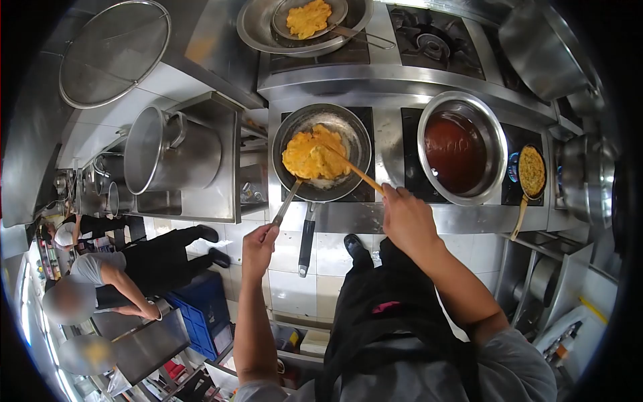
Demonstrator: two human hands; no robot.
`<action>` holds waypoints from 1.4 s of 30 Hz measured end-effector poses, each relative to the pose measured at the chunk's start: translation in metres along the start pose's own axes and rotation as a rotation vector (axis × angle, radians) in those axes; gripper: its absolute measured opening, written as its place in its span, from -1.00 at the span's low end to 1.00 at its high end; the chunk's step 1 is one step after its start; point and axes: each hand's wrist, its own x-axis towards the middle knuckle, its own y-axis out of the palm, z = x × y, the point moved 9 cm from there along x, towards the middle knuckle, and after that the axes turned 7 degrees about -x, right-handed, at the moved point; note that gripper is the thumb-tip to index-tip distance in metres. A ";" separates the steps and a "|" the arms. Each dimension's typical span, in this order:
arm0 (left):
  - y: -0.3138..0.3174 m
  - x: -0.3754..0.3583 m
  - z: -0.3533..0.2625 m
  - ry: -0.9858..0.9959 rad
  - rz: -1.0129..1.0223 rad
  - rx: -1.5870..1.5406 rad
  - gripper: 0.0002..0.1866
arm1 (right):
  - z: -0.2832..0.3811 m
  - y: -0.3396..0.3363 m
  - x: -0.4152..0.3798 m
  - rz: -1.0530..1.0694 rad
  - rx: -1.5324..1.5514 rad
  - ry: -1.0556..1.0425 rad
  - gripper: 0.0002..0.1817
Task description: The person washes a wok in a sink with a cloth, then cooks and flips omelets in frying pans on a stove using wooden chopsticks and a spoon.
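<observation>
A frying pan (281,127) with a black handle sits on the stove, its handle pointing toward me. In it lies a thick yellow omelette (301,154), folded and uneven. My left hand (260,248) is closed round the handle of a metal spatula (287,203), whose far end is hidden at the near edge of the egg. A thin wooden utensil (362,175) is gripped in my right hand (410,221), its tip on the omelette; its exact kind cannot be made out. Neither hand touches the pan's handle.
To the right stand a metal bowl (499,151) of reddish-brown sauce and a small pan of egg (532,171) over a blue flame. Behind, another cooked egg (308,18) rests in a strainer over a basin (251,33). A tall pot (194,157) stands left; a co-worker (127,275) bends beyond it.
</observation>
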 end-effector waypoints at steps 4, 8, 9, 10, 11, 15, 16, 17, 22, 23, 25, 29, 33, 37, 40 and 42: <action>-0.006 0.006 -0.032 0.146 -0.055 0.404 -0.73 | -0.013 0.028 0.019 0.114 -0.077 0.033 -0.66; -0.016 -0.027 -0.107 0.227 -0.202 0.798 -0.81 | -0.020 0.039 0.022 0.175 -0.120 0.036 -0.68; -0.019 -0.035 -0.122 0.253 -0.263 0.919 -0.81 | -0.019 0.037 0.022 0.180 -0.122 0.037 -0.68; -0.020 -0.041 -0.132 0.251 -0.260 0.918 -0.81 | -0.017 0.031 0.023 0.177 -0.114 0.035 -0.62; -0.024 -0.047 -0.141 0.225 -0.301 0.968 -0.80 | -0.016 0.027 0.023 0.174 -0.106 0.034 -0.56; -0.017 -0.048 -0.151 0.285 -0.361 1.030 -0.77 | -0.008 0.028 0.031 0.157 -0.101 0.008 -0.53; -0.010 -0.043 -0.151 0.344 -0.351 1.002 -0.78 | -0.007 0.033 0.034 0.188 -0.124 -0.002 -0.54; 0.000 -0.038 -0.151 0.345 -0.335 1.038 -0.80 | -0.007 0.037 0.036 0.219 -0.148 -0.014 -0.54; 0.025 -0.004 -0.124 0.379 -0.264 1.046 -0.82 | -0.012 0.041 0.041 0.287 -0.193 -0.006 -0.55; 0.025 0.000 -0.121 0.368 -0.265 1.064 -0.82 | -0.013 0.041 0.042 0.265 -0.190 -0.012 -0.55; 0.020 0.004 -0.120 0.382 -0.255 1.053 -0.81 | -0.013 0.040 0.042 0.249 -0.203 -0.017 -0.55; 0.008 0.002 -0.131 0.426 -0.291 1.053 -0.73 | 0.002 0.028 0.044 0.212 -0.186 -0.025 -0.54; 0.008 0.005 -0.127 0.443 -0.255 1.045 -0.73 | 0.007 0.040 0.053 0.209 -0.220 -0.059 -0.54; -0.006 0.005 -0.120 0.417 -0.261 1.018 -0.77 | 0.006 0.035 0.052 0.269 -0.254 -0.056 -0.54; 0.002 -0.001 -0.116 0.464 -0.233 0.988 -0.79 | 0.005 0.031 0.049 0.242 -0.267 -0.049 -0.60; 0.010 0.001 -0.105 0.418 -0.222 0.987 -0.81 | 0.005 0.030 0.048 0.218 -0.278 -0.050 -0.66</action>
